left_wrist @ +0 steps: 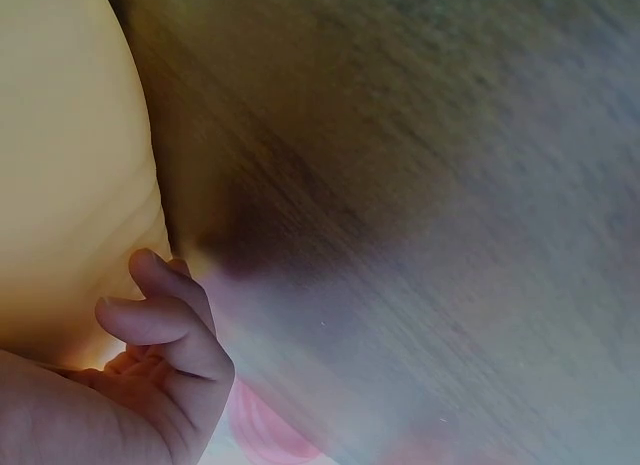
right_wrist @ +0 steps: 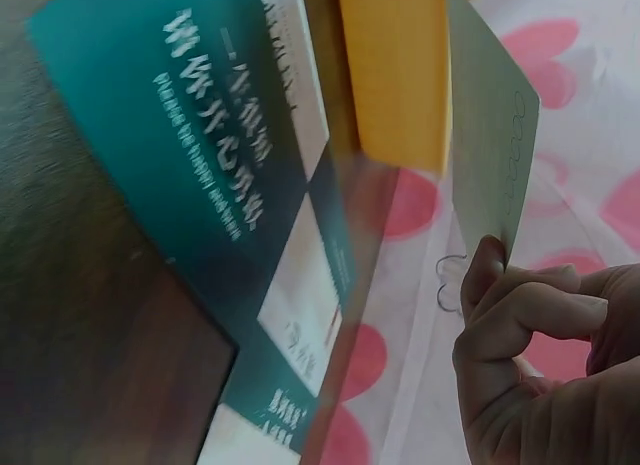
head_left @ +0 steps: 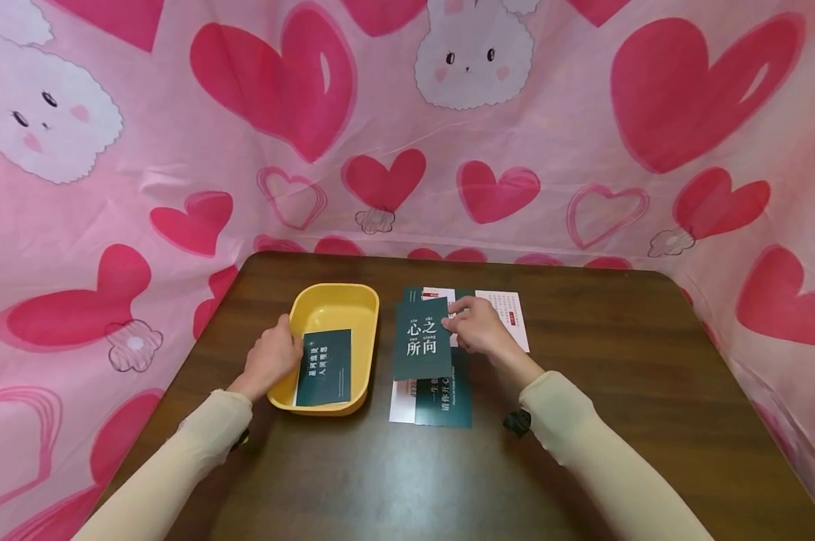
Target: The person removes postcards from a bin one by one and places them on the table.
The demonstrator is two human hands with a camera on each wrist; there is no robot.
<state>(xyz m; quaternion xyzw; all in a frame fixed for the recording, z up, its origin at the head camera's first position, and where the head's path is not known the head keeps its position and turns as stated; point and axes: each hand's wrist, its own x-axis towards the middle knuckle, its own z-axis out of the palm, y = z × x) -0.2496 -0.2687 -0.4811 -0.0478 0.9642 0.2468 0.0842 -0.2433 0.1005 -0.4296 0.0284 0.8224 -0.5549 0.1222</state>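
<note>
A yellow plastic tray (head_left: 373,342) stands on the table, left of centre. My left hand (head_left: 270,359) grips its left rim; in the left wrist view the fingers (left_wrist: 165,320) bend against the tray's wall (left_wrist: 75,155). Inside the tray lies a dark green card (head_left: 339,357) with white writing. My right hand (head_left: 480,327) pinches another dark green card (head_left: 422,361) by its right edge, above several spread cards. The right wrist view shows that card's pale back (right_wrist: 490,135) between thumb and fingers. Beneath it, a green card (right_wrist: 140,105) with white characters lies on the table.
The loose cards, among them a white one (head_left: 508,308) with a red mark, overlap right of the tray. A dark brown wooden table (head_left: 617,391) holds everything. Pink cloth (head_left: 549,135) with hearts and rabbits hangs behind and along both sides.
</note>
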